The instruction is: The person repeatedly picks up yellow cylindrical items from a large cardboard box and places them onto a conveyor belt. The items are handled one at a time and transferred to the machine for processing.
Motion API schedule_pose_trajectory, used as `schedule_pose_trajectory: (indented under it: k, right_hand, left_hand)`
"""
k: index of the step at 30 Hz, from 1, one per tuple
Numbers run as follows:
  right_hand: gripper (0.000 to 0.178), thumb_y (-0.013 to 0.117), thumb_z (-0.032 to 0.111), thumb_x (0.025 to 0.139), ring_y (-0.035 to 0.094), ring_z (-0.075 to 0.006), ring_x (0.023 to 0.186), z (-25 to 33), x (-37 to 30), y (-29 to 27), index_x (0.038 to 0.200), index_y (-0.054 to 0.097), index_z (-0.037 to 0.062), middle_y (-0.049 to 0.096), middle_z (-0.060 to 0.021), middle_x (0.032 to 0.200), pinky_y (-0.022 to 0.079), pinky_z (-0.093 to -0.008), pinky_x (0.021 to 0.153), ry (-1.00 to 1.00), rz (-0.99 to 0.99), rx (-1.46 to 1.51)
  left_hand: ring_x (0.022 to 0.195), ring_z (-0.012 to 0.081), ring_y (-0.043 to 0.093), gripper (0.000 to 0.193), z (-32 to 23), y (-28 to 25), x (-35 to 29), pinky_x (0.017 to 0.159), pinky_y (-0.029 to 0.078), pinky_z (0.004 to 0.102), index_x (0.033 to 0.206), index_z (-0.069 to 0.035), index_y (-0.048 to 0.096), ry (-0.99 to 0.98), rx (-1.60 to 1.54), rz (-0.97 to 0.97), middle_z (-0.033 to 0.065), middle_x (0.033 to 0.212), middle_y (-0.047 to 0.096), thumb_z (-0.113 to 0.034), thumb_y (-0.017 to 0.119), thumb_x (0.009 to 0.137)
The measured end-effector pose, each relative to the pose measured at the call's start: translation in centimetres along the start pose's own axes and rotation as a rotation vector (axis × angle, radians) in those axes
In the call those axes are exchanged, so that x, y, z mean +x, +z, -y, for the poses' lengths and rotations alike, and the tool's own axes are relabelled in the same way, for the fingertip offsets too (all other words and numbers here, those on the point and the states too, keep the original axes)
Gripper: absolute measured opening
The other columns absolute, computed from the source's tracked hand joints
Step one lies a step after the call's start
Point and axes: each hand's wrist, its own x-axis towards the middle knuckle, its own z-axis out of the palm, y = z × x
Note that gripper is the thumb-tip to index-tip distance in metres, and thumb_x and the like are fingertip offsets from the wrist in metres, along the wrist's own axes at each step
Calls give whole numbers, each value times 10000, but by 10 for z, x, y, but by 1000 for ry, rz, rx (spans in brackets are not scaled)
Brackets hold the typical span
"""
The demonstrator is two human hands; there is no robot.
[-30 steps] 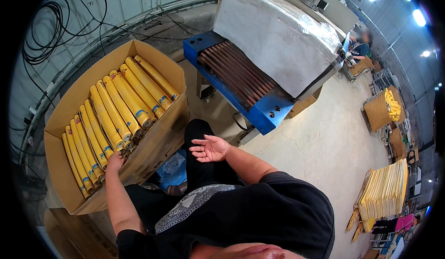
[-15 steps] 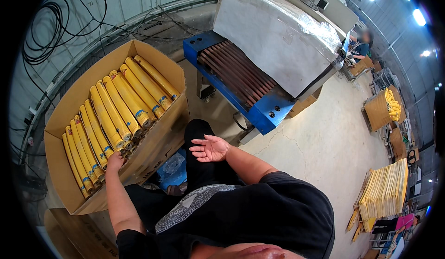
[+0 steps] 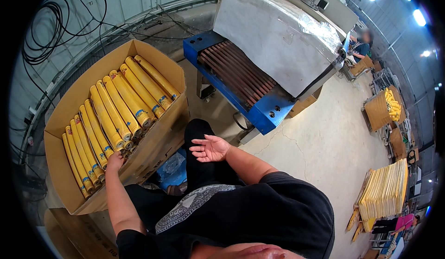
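A large open cardboard box (image 3: 155,141) stands at my left, packed with rows of long yellow wrapped rolls (image 3: 107,115). Their near ends show round cores and blue printed bands. At the near edge of the box is my left hand (image 3: 114,162), its fingers curled over the rim beside the roll ends; the fingertips are partly hidden. My right hand (image 3: 211,148) lies palm up over my right thigh, fingers loosely spread and holding nothing.
Ahead stands a machine with a blue-framed roller conveyor (image 3: 236,73) and a pale cover sheet (image 3: 278,36). Black cables (image 3: 51,32) hang on the left wall. Farther right are a stack of yellow sheets (image 3: 384,189), a carton of yellow rolls (image 3: 382,108) and people (image 3: 361,46).
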Motion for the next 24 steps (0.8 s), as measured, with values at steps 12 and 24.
schedule_pose_trajectory:
  k: [12,24]
  right_hand:
    - [474,522,433,912,544,-348,1133,0,5,1,1260,487,114,536,-187,1268,431,-522,954,13,5,-9]
    - [485,518,450,911,543,-349,1131,0,2,2,1257,482,113,536,-186,1264,431,-525,950,10,5,-9]
  left_hand:
    - [793,193,571,407,18,2,3,713,474,297,1194,44,531,33,14,-64,99,900,620,-51,630,811]
    - [958,232,613,452,36,11,20,805,490,317,1255,42,498,24,-164,-66,157,1073,635,-49,613,828]
